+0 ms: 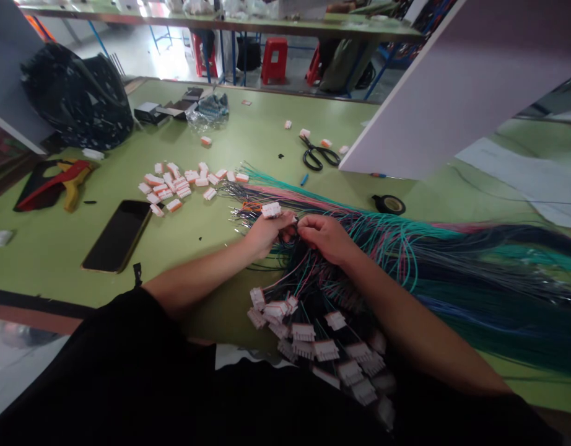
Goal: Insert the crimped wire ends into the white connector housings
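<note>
My left hand (pixel 265 234) is closed, with a white connector (pixel 270 210) at its fingers. Close beside it, my right hand (pixel 323 235) is pinched, its fingertips nearly touching the left ones; what lies between them is too small to make out. Beneath and around both hands run bundles of green, pink and dark wires (pixel 383 235), their bare ends pointing left. Below the hands hang several wired white connectors (pixel 326 350) near the table's front edge. A pile of loose white and orange connectors (pixel 174 181) lies to the upper left.
On the green table (pixel 230 272) lie a phone (pixel 117 236), red-and-yellow pliers (pixel 62 183), black scissors (pixel 319 153) and black tape (pixel 388 204). A white panel (pixel 434 99) rises at the right. Behind the pliers sits a dark bag (pixel 78 96).
</note>
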A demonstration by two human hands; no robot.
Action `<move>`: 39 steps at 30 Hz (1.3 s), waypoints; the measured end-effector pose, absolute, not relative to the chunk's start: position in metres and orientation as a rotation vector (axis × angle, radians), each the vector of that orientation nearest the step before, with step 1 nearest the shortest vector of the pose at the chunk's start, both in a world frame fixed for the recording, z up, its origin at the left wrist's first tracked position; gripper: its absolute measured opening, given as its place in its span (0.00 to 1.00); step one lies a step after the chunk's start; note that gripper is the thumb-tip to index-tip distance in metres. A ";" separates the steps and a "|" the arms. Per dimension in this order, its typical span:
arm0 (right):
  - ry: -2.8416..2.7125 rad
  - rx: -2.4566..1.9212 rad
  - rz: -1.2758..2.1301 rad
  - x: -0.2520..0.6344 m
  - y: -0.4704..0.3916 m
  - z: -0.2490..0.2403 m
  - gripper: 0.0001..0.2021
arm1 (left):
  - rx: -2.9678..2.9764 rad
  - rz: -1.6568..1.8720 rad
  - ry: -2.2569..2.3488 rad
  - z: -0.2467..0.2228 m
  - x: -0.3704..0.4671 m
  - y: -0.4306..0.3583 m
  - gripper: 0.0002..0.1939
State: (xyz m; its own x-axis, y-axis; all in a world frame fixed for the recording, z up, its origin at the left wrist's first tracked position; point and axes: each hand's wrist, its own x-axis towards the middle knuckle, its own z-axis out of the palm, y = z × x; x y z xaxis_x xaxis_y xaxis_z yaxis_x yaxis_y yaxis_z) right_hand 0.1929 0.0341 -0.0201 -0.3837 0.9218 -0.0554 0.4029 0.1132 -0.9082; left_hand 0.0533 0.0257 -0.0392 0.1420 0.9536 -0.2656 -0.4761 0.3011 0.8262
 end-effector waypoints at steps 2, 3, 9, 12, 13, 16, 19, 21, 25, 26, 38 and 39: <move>-1.808 -1.243 1.351 0.196 0.037 -0.024 0.06 | 0.607 1.143 0.904 -0.038 0.055 0.025 0.07; -1.785 -1.219 1.397 0.197 0.039 -0.026 0.06 | 0.583 1.140 0.906 -0.036 0.056 0.024 0.07; -1.716 -1.175 1.465 0.200 0.043 -0.031 0.05 | 0.481 1.131 0.915 -0.031 0.060 0.021 0.07; -1.711 -1.170 1.444 0.197 0.040 -0.027 0.06 | 0.562 1.145 0.882 -0.030 0.058 0.022 0.06; -1.735 -1.180 1.404 0.196 0.038 -0.025 0.07 | 0.610 1.154 0.866 -0.030 0.056 0.022 0.07; -1.879 -1.250 1.190 0.193 0.032 -0.019 0.10 | 0.724 1.158 0.842 -0.031 0.053 0.024 0.10; -2.046 -1.283 0.940 0.192 0.031 -0.016 0.10 | 0.724 1.132 0.858 -0.033 0.051 0.025 0.12; -2.128 -1.256 0.827 0.193 0.032 -0.017 0.09 | 0.655 1.134 0.882 -0.035 0.052 0.026 0.12; -2.094 -1.161 0.912 0.198 0.035 -0.022 0.08 | 0.498 1.151 0.881 -0.037 0.052 0.030 0.12; -2.020 -1.141 0.998 0.199 0.035 -0.023 0.09 | 0.495 1.150 0.859 -0.038 0.051 0.031 0.12; -1.177 -1.084 1.532 0.199 0.043 -0.026 0.20 | 1.326 0.367 0.426 -0.027 -0.018 0.054 0.34; -1.154 -1.065 1.549 0.198 0.043 -0.025 0.21 | 1.389 0.307 0.394 -0.022 -0.024 0.056 0.32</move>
